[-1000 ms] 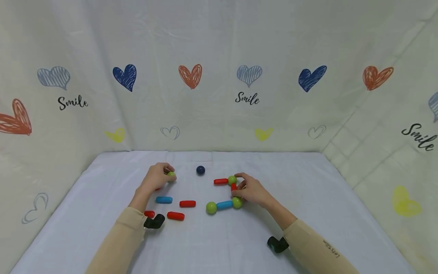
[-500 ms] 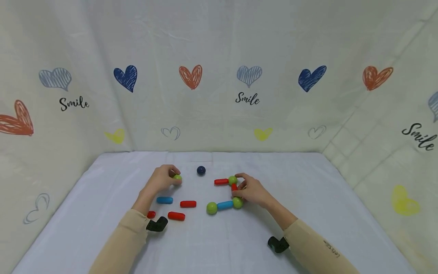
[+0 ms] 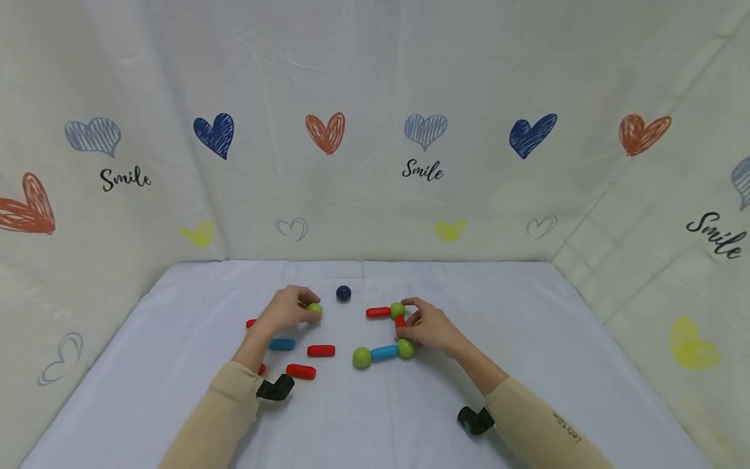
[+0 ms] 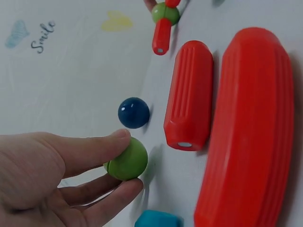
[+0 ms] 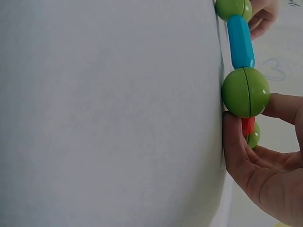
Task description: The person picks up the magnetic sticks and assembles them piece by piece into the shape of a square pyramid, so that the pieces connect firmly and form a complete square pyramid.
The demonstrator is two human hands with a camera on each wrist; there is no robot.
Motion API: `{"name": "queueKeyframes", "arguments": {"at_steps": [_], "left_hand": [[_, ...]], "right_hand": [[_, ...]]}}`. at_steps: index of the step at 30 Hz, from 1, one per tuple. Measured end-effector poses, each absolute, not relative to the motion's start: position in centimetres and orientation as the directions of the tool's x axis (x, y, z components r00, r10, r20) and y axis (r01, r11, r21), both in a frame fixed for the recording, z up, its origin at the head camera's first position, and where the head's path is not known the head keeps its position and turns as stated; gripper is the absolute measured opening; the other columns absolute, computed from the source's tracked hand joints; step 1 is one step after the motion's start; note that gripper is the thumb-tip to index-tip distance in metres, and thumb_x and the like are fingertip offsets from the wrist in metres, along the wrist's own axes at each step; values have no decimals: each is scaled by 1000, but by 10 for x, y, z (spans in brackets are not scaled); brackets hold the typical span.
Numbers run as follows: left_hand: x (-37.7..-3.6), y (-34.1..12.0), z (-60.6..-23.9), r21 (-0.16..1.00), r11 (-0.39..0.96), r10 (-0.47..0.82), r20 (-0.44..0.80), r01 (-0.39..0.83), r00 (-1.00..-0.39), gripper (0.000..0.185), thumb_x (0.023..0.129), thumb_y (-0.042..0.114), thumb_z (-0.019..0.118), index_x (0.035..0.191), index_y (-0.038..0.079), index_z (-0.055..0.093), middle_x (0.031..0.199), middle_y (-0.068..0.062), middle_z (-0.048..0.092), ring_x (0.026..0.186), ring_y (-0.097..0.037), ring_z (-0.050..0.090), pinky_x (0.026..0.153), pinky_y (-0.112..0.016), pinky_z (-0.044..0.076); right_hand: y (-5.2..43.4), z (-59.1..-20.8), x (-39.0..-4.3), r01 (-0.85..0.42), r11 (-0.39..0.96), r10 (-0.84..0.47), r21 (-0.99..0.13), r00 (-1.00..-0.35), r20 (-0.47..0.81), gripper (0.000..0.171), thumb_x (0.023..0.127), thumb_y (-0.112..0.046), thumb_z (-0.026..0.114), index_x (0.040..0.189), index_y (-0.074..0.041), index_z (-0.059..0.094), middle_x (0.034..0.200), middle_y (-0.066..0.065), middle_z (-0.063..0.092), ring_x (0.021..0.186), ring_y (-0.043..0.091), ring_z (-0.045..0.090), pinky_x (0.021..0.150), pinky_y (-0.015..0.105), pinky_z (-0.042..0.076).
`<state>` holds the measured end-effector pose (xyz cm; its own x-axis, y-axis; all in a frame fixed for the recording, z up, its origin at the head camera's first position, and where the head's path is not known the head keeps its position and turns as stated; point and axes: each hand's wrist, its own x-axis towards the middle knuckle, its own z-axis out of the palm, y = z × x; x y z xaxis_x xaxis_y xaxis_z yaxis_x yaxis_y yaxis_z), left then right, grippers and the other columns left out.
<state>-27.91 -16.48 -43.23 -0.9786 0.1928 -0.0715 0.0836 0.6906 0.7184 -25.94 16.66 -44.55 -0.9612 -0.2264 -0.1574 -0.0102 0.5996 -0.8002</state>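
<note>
My left hand pinches a green ball between thumb and fingers, just above the white cloth. Close by, to its right, lies a dark blue ball. At right of centre, a linked chain of magnetic pieces lies on the cloth. It runs from a red rod to a far green ball, a second red rod, a near green ball, a blue rod and an end green ball. My right hand grips the chain around that second red rod, its fingers partly covering it.
Several loose rods lie below and left of the left hand, among them a red rod, another red rod and a blue rod. The left forearm partly covers some. A patterned curtain hangs behind the table.
My left hand has moved right and slightly nearer with the green ball, toward the chain. The right hand and the chain have stayed in place.
</note>
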Motion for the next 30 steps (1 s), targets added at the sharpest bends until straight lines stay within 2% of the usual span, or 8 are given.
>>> {"name": "queueKeyframes", "arguments": {"at_steps": [19, 30], "left_hand": [[-284, -140, -439, 757, 640, 260, -52, 132, -964, 34, 84, 15, 86, 115, 9, 72, 110, -4, 69, 100, -24, 61, 85, -38, 55], [-287, -120, -439, 773, 613, 295, -33, 162, -955, 34, 81, 9, 88, 111, 8, 71, 106, -2, 68, 95, -22, 61, 80, -34, 55]], "right_hand": [[166, -448, -260, -12, 591, -233, -806, -960, -156, 65, 90, -16, 80, 147, -7, 50, 96, 9, 61, 73, 20, 60, 65, 30, 53], [166, -444, -259, -8, 602, -231, -799, -959, -164, 64, 90, -17, 79, 146, -6, 49, 98, 10, 61, 75, 21, 60, 65, 28, 54]]}}
